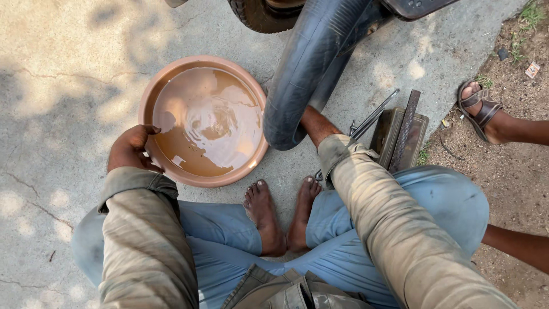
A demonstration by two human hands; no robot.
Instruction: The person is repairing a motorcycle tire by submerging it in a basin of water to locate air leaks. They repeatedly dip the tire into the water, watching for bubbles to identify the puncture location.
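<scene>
My left hand (pixel 131 150) grips the near-left rim of a round brown basin (pixel 197 178) filled with muddy water that ripples in the middle. A black rubber inner tube (pixel 306 68) hangs down from a wheel at the top and ends beside the basin's right rim. My right forearm (pixel 314 125) reaches up behind the tube, and the hand itself is hidden by it. My bare feet (pixel 280 214) rest on the concrete between my knees.
A dark metal tool box (pixel 394 134) with a flat file and rods on it sits right of the tube. Another person's sandalled foot (pixel 483 109) stands on the dirt at right, with an arm (pixel 520 243) lower down. A tyre (pixel 260 14) shows at top.
</scene>
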